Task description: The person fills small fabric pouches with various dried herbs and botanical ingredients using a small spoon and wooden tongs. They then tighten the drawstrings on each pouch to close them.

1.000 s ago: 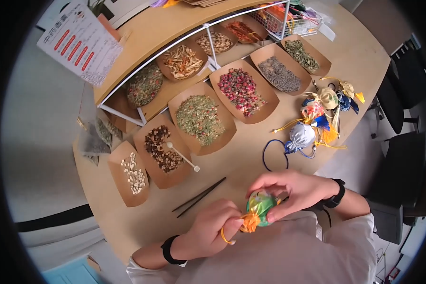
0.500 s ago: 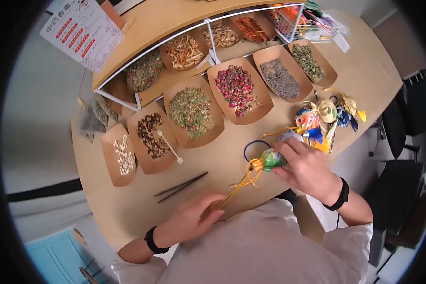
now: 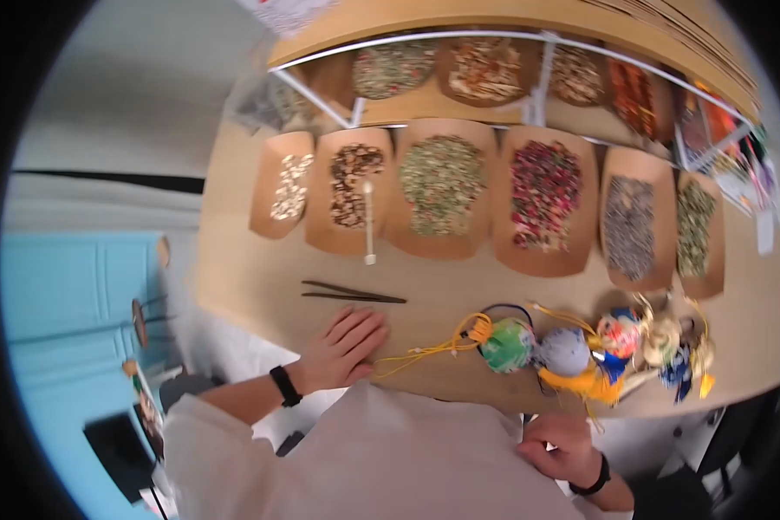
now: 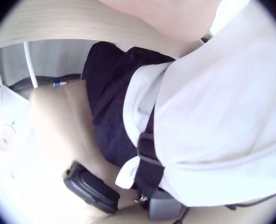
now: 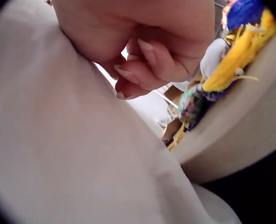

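Observation:
In the head view the left hand [image 3: 344, 348] rests on the table near its front edge, fingers extended. The green pouch [image 3: 507, 347] lies on the table, its yellow cord [image 3: 425, 351] trailing left towards that hand. Touching or close to it on the right is a pale grey pouch [image 3: 563, 351], then several other tasselled pouches. Below the table edge, by the shirt, hangs the right hand [image 3: 565, 448]. The right wrist view shows this right hand [image 5: 161, 32] with fingers loosely curled, holding nothing visible. Only part of the left hand [image 4: 175, 16] shows in the left wrist view.
Several paper trays of dried herbs stand in a row, one with dark pieces [image 3: 348, 186] and a small white stick [image 3: 369, 225]. Black tweezers [image 3: 354, 293] lie in front. Behind is a white-framed shelf [image 3: 542, 78] with more trays; a wire basket stands at the right.
The green pouch was released onto the table beside the others. The right hand withdrew towards the body, and the left hand came down on the table. The head view turned.

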Demonstrator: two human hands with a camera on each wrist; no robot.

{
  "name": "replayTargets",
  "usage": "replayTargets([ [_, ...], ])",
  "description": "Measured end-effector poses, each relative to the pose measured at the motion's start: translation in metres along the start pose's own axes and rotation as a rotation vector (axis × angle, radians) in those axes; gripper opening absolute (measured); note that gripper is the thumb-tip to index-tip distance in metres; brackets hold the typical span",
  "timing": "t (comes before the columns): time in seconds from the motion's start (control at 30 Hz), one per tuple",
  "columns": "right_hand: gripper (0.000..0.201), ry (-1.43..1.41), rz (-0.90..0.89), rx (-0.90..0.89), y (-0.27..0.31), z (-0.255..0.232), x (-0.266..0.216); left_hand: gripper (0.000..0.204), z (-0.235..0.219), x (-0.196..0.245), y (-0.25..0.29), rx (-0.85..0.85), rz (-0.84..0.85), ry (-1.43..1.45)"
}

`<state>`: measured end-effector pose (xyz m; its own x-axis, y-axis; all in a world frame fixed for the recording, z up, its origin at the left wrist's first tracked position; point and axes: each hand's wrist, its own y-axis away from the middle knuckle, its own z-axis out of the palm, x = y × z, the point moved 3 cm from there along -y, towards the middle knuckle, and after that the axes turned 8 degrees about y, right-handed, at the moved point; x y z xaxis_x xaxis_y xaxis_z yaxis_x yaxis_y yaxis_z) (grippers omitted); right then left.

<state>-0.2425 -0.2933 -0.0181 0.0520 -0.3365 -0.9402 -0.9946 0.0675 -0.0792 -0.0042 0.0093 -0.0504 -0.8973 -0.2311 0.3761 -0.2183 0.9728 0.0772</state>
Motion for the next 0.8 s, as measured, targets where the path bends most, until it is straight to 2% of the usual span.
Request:
replayTargets([
  [0.07, 0.014, -0.065, 0.016, -0.076, 0.002, 0.004, 0.011, 0.056, -0.003, 0.001, -0.003, -0.021, -0.023, -0.029],
  [0.13, 0.015, -0.107, 0.172, -0.157, 0.003, 0.005, 0.022, 0.056, -0.005, 0.001, -0.005, -0.039, -0.021, -0.041],
  [0.23, 0.017, -0.083, 0.195, -0.267, 0.006, 0.009, 0.034, 0.056, -0.004, 0.001, -0.004, -0.037, -0.015, -0.065],
  [0.3, 0.020, -0.026, 0.115, -0.302, -0.001, 0.009, 0.033, 0.052, -0.005, 0.001, -0.005, -0.058, 0.023, -0.070],
  [0.37, 0.022, -0.096, 0.214, -0.298, -0.007, 0.010, 0.031, 0.051, -0.008, 0.002, -0.007, -0.064, 0.004, -0.051],
  [0.43, 0.023, -0.075, 0.212, -0.310, -0.001, 0.013, 0.034, 0.051, -0.010, 0.004, -0.008, -0.069, 0.003, -0.039],
  [0.6, 0.025, 0.055, 0.183, -0.343, -0.007, 0.015, 0.027, 0.065, -0.005, 0.003, -0.004, -0.068, 0.022, -0.030],
  [0.67, 0.030, 0.077, 0.321, -0.298, -0.010, 0.016, 0.021, 0.066, -0.005, 0.003, -0.004, -0.071, 0.036, -0.015],
  [0.7, 0.030, 0.080, 0.322, -0.289, -0.007, 0.021, 0.022, 0.068, -0.005, 0.003, -0.004, -0.068, 0.046, 0.004],
  [0.8, 0.034, 0.153, 0.509, -0.153, 0.002, 0.024, 0.029, 0.068, -0.004, 0.003, -0.004, -0.040, 0.061, 0.076],
])
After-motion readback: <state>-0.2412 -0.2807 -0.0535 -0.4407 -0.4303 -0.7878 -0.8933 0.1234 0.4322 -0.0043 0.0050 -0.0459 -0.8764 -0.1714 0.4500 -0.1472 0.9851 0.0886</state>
